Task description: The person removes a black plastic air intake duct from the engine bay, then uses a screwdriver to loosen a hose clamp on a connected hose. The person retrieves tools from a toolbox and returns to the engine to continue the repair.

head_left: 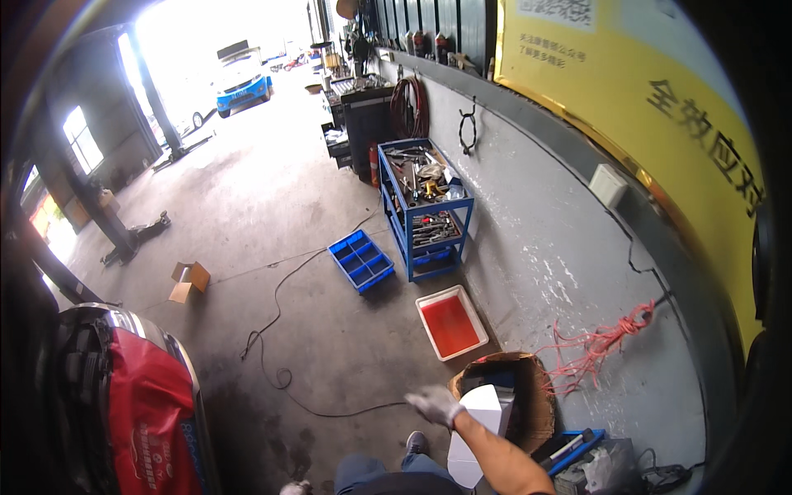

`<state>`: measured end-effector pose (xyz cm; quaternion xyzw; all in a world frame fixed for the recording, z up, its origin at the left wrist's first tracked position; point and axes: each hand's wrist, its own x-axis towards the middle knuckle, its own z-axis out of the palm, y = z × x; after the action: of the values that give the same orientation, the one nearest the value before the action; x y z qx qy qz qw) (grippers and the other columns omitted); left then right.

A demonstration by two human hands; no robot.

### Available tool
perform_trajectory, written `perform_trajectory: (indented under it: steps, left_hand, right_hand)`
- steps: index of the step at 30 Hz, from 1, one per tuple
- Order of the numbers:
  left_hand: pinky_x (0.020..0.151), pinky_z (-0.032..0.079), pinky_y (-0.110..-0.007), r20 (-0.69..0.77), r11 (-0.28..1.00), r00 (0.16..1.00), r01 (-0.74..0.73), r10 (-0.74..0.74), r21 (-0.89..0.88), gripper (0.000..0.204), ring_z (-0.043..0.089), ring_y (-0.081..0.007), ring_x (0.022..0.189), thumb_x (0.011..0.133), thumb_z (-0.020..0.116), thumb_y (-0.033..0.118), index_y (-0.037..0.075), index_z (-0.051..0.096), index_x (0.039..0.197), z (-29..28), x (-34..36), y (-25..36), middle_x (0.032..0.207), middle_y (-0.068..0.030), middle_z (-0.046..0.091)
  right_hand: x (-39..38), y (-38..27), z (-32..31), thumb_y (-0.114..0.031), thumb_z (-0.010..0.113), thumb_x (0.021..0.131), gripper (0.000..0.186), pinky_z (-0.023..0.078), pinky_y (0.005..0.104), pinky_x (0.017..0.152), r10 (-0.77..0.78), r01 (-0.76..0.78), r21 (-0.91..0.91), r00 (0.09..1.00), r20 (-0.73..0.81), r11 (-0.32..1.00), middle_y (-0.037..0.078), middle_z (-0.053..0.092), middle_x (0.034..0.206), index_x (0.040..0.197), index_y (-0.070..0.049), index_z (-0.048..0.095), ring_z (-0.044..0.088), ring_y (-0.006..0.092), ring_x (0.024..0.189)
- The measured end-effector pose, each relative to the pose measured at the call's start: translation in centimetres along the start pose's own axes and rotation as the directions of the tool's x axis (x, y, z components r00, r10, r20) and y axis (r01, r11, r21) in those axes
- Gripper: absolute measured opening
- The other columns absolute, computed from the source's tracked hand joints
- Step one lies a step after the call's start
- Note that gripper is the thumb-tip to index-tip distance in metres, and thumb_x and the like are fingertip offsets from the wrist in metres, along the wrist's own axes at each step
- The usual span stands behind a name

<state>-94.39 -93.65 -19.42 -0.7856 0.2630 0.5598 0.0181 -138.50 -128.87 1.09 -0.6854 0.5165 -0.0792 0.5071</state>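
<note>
At the lower middle of the head view, my right hand [435, 406], gloved in grey, sits over the near rim of a round brown bin [538, 396]. A white box [483, 411] lies just to its right, touching the fingers, which curl loosely on the box's upper corner; I cannot tell whether they clamp it. The box's long axis runs from the bin mouth down toward my knees, its lower end below my forearm. My right hand is the near one by far. Of my left hand [294, 488] only a pale gloved tip shows at the bottom edge, well apart from the box, grip unreadable.

Counted about it:
- one white box, half in the bin mouth;
- one round bin, against the grey wall [536, 247];
- one white tray with a red inside [450, 322], on the floor beyond the bin;
- one blue divided tray [361, 260], farther out;
- one blue tool cart [425, 206], two loaded shelves;
- one open cardboard carton [189, 280], far left;
- one black cable [276, 330] across the floor;
- one tangle of red cord [598, 346] on the wall;
- one red cover [144, 404] on a car at my left.
</note>
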Motion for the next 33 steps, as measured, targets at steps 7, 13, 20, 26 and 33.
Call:
perform_trajectory:
  steps: [7, 13, 20, 26, 33]
  left_hand:
    - [0.076, 0.055, -0.037, 0.206, 0.997, 0.976, 0.059, -0.070, 0.058, 0.036, 0.067, -0.0231, 0.086, 0.104, 0.046, 0.035, 0.010, 0.070, 0.114, -1.3, 10.4, 8.5, 0.097, -0.0137, 0.072]
    - [0.073, 0.056, -0.044, 0.143, 0.953, 0.988, -0.101, 0.062, 0.287, 0.034, 0.069, -0.0300, 0.086, 0.102, 0.044, 0.033, 0.011, 0.071, 0.106, -14.2, 24.4, 19.3, 0.096, -0.0197, 0.072]
    - [0.061, 0.055, -0.045, -0.263, 0.496, 0.695, -0.153, 0.669, 0.855, 0.018, 0.071, -0.0329, 0.073, 0.091, 0.066, 0.027, 0.010, 0.068, 0.097, -50.1, 37.3, 42.2, 0.085, -0.0174, 0.072]
    - [0.054, 0.045, -0.030, -0.497, 0.674, 0.842, -0.492, 0.209, -0.551, 0.027, 0.055, -0.0134, 0.061, 0.098, 0.061, 0.031, 0.005, 0.063, 0.106, -53.9, 32.6, 72.5, 0.077, -0.0035, 0.060]
    - [0.062, 0.055, -0.048, -0.178, 0.650, 0.856, -0.217, 0.485, 0.729, 0.021, 0.068, -0.0368, 0.068, 0.088, 0.067, 0.030, 0.010, 0.067, 0.080, -42.7, 40.3, 62.3, 0.075, -0.0159, 0.071]
  right_hand:
    - [7.9, -28.0, -14.7, -0.034, 0.068, 0.096, 0.040, 0.049, 0.0325, 0.056, -0.570, 0.315, 0.585, 0.757, 0.320, 0.747, 0.010, 0.062, 0.069, 0.077, 0.001, 0.064, 0.060, 0.0152, 0.061]
    - [19.4, -37.7, -16.7, -0.026, 0.071, 0.080, 0.024, 0.053, 0.0417, 0.062, -0.746, 0.690, 0.555, 0.642, -0.176, 0.464, 0.015, 0.066, 0.077, 0.078, -0.003, 0.068, 0.065, 0.0371, 0.068]
    - [32.4, -42.2, -27.0, -0.024, 0.074, 0.077, 0.020, 0.055, 0.0399, 0.059, -0.729, 0.667, 0.473, 0.681, -0.074, 0.576, 0.011, 0.064, 0.078, 0.075, -0.006, 0.067, 0.066, 0.0324, 0.067]
    - [50.6, -31.5, -35.3, -0.026, 0.071, 0.090, 0.029, 0.051, 0.0319, 0.067, -0.563, 0.458, 0.533, 0.825, 0.043, 0.711, 0.010, 0.066, 0.081, 0.084, 0.002, 0.066, 0.064, 0.0210, 0.071]
    - [81.3, -6.8, -46.5, -0.047, 0.058, 0.095, 0.042, 0.050, 0.0411, 0.102, 0.048, -0.089, -0.228, 0.982, -0.181, 0.970, 0.013, 0.067, 0.126, 0.122, -0.017, 0.068, 0.064, 0.0335, 0.117]
